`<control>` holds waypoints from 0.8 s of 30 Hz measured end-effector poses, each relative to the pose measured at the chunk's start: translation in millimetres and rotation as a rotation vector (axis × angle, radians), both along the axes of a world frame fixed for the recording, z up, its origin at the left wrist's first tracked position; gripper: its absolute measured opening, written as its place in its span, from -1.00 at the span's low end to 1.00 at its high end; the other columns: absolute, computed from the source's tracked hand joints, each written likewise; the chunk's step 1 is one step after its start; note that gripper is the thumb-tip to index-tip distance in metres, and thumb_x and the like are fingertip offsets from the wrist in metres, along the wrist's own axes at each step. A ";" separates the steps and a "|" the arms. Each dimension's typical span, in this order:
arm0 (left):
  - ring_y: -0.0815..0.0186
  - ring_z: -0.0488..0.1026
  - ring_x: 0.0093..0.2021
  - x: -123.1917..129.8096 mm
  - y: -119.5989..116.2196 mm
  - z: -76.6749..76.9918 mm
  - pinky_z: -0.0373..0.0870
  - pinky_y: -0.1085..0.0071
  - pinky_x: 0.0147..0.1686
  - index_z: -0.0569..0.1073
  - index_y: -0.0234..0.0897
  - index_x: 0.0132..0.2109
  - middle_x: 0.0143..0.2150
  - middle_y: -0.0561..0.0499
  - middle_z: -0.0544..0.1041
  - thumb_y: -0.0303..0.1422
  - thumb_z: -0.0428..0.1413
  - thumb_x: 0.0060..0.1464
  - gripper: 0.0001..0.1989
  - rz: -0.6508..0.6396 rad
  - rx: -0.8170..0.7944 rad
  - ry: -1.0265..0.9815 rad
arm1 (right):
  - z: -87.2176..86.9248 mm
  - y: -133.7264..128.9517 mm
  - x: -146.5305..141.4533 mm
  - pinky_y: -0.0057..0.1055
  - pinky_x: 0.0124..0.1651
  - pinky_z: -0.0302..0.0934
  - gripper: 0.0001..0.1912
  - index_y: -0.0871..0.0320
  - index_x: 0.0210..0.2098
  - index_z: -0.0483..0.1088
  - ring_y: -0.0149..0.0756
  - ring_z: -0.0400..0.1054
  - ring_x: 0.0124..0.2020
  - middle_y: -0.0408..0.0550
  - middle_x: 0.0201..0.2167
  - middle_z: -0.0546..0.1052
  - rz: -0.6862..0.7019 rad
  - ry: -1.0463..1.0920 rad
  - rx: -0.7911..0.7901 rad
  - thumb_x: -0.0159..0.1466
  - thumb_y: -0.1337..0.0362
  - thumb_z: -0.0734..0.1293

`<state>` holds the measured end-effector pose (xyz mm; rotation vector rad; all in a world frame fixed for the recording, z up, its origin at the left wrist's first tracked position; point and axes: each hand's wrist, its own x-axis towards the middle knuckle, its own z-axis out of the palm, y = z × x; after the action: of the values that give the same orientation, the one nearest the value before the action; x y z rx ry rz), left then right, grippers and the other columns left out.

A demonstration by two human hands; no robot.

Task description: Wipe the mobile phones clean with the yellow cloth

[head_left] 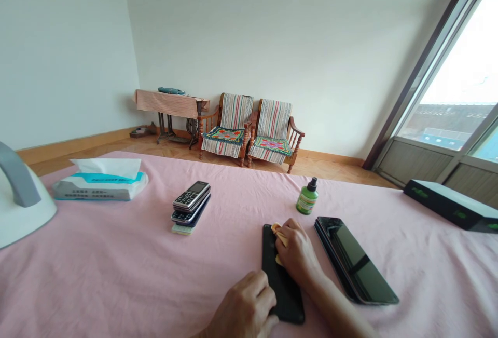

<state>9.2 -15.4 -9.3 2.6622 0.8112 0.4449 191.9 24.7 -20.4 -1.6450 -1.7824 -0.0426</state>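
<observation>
A black tablet-like device (286, 296) lies on the pink cloth in front of me. My left hand (247, 304) grips its lower left edge with curled fingers. Bunched under the fingers of my right hand (295, 247) is a yellow-orange cloth (279, 260), pressed on the device's upper part. Right of that hand rests a stack of dark tablets (360, 265), the top one glossy. A green bottle with a black cap (307, 198) stands upright beyond them. To the left is a pile of old keypad phones (192, 200).
The pink-covered surface (116, 270) holds a tissue pack (103, 182) and a white object with a grey handle (23, 198) at left, and a black box (447, 205) at right. Two chairs (235, 120) and a cloth-covered table (167, 103) stand by the wall.
</observation>
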 end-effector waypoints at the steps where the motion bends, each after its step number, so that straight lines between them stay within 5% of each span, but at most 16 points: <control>1: 0.30 0.41 -0.22 0.4 -0.1 0.0 0.37 0.49 -0.25 0.40 -0.29 -0.32 -0.24 0.06 0.43 -0.57 0.28 -0.04 -0.78 -0.005 0.001 0.001 | 0.8 -1.6 1.5 -0.42 -0.34 0.11 -0.76 0.15 -0.49 0.41 -0.28 0.26 -0.39 -0.06 -0.44 0.35 -0.035 -0.017 -0.001 0.13 0.54 0.18; 9: 0.29 0.40 -0.21 2.9 -4.7 -2.0 0.35 0.48 -0.24 0.39 -0.28 -0.31 -0.23 0.07 0.41 -0.59 0.28 -0.05 -0.76 0.022 0.011 -0.029 | -1.8 9.8 -15.7 -0.48 -0.31 0.14 -0.72 0.12 -0.44 0.44 -0.33 0.28 -0.34 -0.09 -0.41 0.38 0.102 -0.031 -0.013 0.17 0.56 0.18; 13: 0.29 0.40 -0.21 2.5 -3.2 -3.2 0.35 0.48 -0.25 0.40 -0.28 -0.31 -0.23 0.07 0.41 -0.58 0.27 -0.03 -0.78 0.003 0.004 -0.021 | -1.9 14.4 0.8 -0.42 -0.32 0.11 -0.75 0.18 -0.42 0.44 -0.28 0.25 -0.36 -0.05 -0.42 0.36 0.025 -0.012 -0.012 0.17 0.54 0.18; 24: 0.29 0.41 -0.19 3.4 -1.1 0.7 0.34 0.50 -0.24 0.42 -0.28 -0.29 -0.21 0.06 0.42 -0.59 0.29 -0.06 -0.76 0.030 -0.077 -0.021 | 4.2 -12.2 -6.8 -0.50 -0.28 0.14 -0.74 0.16 -0.44 0.42 -0.36 0.29 -0.36 -0.09 -0.38 0.36 0.089 0.060 -0.068 0.16 0.56 0.18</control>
<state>12.6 -16.5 -8.6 2.5740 0.8454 0.4397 185.0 12.5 -16.2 -1.5957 -1.8271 0.1081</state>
